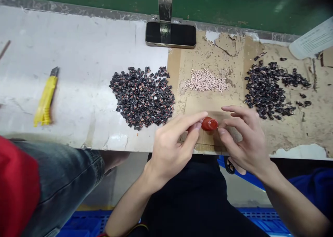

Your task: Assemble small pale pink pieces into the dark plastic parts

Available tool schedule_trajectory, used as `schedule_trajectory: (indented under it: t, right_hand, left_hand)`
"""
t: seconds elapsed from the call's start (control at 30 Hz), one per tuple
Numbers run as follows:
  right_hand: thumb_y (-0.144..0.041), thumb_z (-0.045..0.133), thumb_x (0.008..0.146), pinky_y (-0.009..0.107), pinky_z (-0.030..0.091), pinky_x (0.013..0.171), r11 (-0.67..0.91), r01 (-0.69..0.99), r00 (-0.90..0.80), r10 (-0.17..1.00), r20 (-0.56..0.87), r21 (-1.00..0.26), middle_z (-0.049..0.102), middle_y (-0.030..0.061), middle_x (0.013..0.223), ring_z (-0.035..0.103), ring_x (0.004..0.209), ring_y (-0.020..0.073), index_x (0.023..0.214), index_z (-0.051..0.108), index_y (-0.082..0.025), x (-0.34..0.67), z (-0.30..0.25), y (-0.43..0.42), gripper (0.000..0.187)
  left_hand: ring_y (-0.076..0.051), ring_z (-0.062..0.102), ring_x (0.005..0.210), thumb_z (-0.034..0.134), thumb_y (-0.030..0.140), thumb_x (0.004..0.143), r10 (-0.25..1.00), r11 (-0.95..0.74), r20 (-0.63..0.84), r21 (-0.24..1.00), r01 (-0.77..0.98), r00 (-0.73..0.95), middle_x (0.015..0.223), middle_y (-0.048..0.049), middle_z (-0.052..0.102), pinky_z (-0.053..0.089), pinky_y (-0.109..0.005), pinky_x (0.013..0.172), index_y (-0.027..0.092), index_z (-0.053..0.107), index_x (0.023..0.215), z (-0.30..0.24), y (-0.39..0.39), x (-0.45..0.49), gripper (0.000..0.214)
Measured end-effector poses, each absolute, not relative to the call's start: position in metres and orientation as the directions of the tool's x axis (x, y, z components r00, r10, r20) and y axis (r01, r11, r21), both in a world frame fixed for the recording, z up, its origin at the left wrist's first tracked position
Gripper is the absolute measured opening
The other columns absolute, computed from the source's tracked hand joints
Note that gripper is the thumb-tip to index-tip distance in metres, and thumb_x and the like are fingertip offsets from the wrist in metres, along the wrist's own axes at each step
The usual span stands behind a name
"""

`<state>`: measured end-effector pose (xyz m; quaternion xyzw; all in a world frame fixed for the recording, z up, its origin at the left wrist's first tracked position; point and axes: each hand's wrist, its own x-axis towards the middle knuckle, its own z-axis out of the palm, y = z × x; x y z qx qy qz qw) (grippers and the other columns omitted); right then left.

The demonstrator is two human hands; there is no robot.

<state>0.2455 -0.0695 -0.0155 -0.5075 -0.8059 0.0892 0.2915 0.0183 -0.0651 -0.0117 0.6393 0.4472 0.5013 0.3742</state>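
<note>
Red plastic cap (209,124) pinched by left hand (170,148) fingertips at lower middle; right hand (244,140) fingers curl beside it, contact unclear. Cardboard (208,107) beneath; dark pieces (142,98) heaped close, within easy reach.

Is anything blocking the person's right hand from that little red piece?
No, nothing visible stands between them. The right hand is just beside the small red piece, and the left hand's fingers hold it from the other side, above the cardboard sheet.
</note>
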Motion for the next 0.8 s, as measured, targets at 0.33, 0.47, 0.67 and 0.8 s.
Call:
schedule_trajectory:
  t: [0.33, 0.47, 0.67, 0.8]
  right_hand:
    - [-0.013, 0.069, 0.093, 0.053, 0.050, 0.104, 0.506, 0.794, -0.376, 0.844, 0.382, -0.338, 0.064, 0.0143, 0.138, 0.063, 0.126, 0.0336, 0.106, 0.061, -0.024, 0.244, -0.017, -0.068, 0.019]
    - [-0.017, 0.071, 0.091, 0.055, 0.048, 0.106, 0.443, 0.757, -0.296, 0.888, 0.353, -0.481, 0.065, 0.0105, 0.141, 0.062, 0.128, 0.0345, 0.105, 0.065, -0.029, 0.243, -0.010, -0.071, 0.019]
    - [-0.020, 0.067, 0.099, 0.047, 0.055, 0.110, 0.161, 0.400, -0.077, 0.987, 0.142, -0.902, 0.072, 0.0061, 0.124, 0.065, 0.128, 0.0267, 0.095, 0.068, -0.028, 0.231, 0.015, -0.075, 0.008]
    - [-0.025, 0.068, 0.101, 0.031, 0.065, 0.095, -0.054, 0.148, -0.054, 0.997, -0.062, -0.987, 0.076, 0.0029, 0.123, 0.074, 0.114, 0.0194, 0.094, 0.070, -0.028, 0.225, 0.025, -0.077, 0.007]
  left_hand:
    - [-0.014, 0.080, 0.094, 0.069, 0.011, 0.099, 0.989, -0.140, 0.143, 0.987, 0.077, -0.031, 0.102, -0.0016, 0.083, 0.066, -0.023, 0.092, 0.020, 0.074, 0.111, -0.011, -0.070, 0.022, 0.015]
    - [-0.014, 0.079, 0.093, 0.070, 0.010, 0.098, 0.986, -0.166, 0.167, 0.986, 0.030, -0.027, 0.106, -0.0032, 0.081, 0.066, -0.022, 0.090, 0.020, 0.077, 0.112, -0.012, -0.070, 0.020, 0.019]
    - [-0.017, 0.080, 0.090, 0.070, 0.014, 0.099, 0.989, 0.036, -0.013, 0.987, -0.155, 0.147, 0.105, -0.0066, 0.081, 0.069, -0.024, 0.081, 0.020, 0.079, 0.110, -0.004, -0.070, 0.029, 0.016]
    - [-0.015, 0.079, 0.081, 0.071, 0.015, 0.098, 0.974, 0.138, -0.076, 0.945, -0.295, 0.214, 0.104, -0.0068, 0.082, 0.070, -0.025, 0.077, 0.019, 0.075, 0.115, -0.002, -0.070, 0.038, 0.018]
